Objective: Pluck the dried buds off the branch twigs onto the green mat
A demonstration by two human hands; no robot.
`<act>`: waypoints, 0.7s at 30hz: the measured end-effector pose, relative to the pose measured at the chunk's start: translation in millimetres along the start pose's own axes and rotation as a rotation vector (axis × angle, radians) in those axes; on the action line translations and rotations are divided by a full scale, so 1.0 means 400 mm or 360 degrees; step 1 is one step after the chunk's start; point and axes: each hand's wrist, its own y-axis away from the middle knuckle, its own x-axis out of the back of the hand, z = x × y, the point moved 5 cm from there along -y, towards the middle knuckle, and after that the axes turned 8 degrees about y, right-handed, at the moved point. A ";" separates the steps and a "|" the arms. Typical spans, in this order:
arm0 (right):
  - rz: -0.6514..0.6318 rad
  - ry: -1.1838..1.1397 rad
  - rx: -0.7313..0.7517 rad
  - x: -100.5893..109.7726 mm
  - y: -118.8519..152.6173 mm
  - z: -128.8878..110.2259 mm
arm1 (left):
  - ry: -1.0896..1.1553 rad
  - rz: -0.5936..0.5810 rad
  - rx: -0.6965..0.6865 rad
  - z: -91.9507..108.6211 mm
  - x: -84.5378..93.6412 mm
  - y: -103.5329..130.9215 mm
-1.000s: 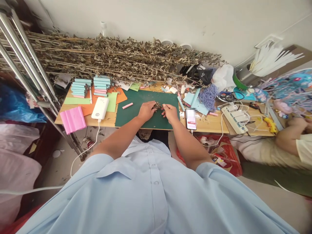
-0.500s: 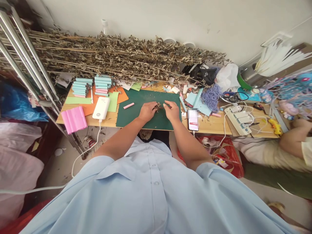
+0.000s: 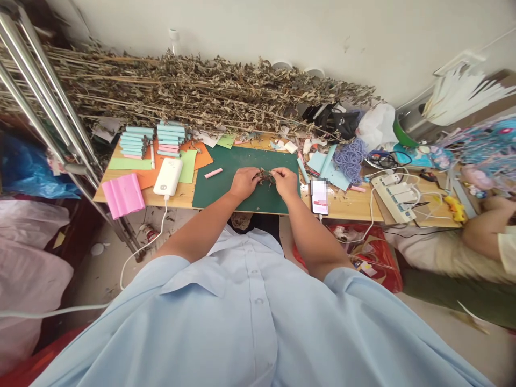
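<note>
A small bunch of dried leaves (image 3: 265, 175) is held just above the green cutting mat (image 3: 226, 197). My left hand (image 3: 243, 183) is closed on its left side, with the fingertips partly hidden. On the other side my right hand (image 3: 285, 182) pinches the bunch's right end between thumb and fingers. A pink paper roll (image 3: 213, 173) lies on the mat to the left of my hands. Beside the mat's right edge is a blue paper roll (image 3: 302, 170).
Dried stalks (image 3: 226, 91) are heaped along the wall behind the mat. Stacked paper rolls (image 3: 137, 141), a white power bank (image 3: 168, 176) and pink paper (image 3: 123, 196) lie left. On the right are a phone (image 3: 320, 198), purple yarn (image 3: 350, 161), a power strip (image 3: 395, 198) and another person's arm (image 3: 487, 226).
My right hand has moved slightly left, and its thumb and fingers have closed on the dried leaves. My left hand stays nearly in place.
</note>
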 end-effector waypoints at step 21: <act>-0.0143 0.0253 0.0120 -0.011 0.004 -0.055 | 0.0025 -0.0027 -0.0026 0.012 0.011 0.002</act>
